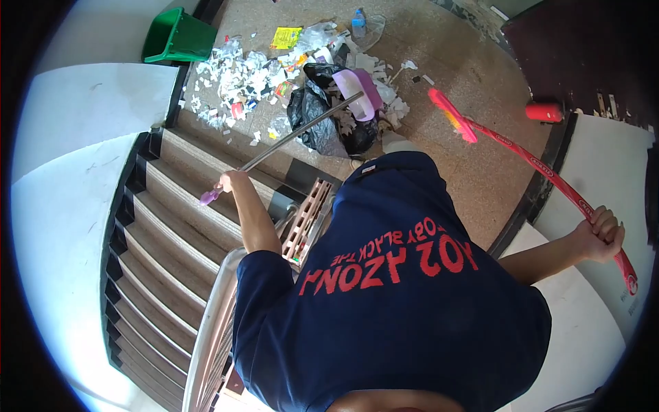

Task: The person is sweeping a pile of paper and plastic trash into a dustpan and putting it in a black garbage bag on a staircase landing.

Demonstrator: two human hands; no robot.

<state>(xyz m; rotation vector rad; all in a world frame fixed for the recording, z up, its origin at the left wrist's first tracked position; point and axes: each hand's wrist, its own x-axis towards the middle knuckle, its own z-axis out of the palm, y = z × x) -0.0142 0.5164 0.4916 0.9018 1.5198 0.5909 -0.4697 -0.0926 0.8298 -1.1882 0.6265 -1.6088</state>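
Observation:
My left hand (pixel 232 181) grips the metal handle of a long-handled dustpan (pixel 355 95), near its purple end. The pan, purple and white, lies over the opening of a black plastic bag (pixel 309 116) on the landing floor. Around the bag spreads a pile of paper scraps (pixel 247 74) with clear plastic and wrappers. My right hand (pixel 605 234) is closed around the red patterned handle of a broom (pixel 535 159). Its pink-red head with some yellow bristles is raised at the right of the bag, apart from the pile.
A green plastic bin (pixel 188 38) lies tipped at the upper left. A plastic bottle (pixel 359 24) stands behind the litter. Stairs (pixel 190 247) with a metal handrail (pixel 208 319) run down the left side. A red cylinder (pixel 544 112) lies by the dark door (pixel 561 56).

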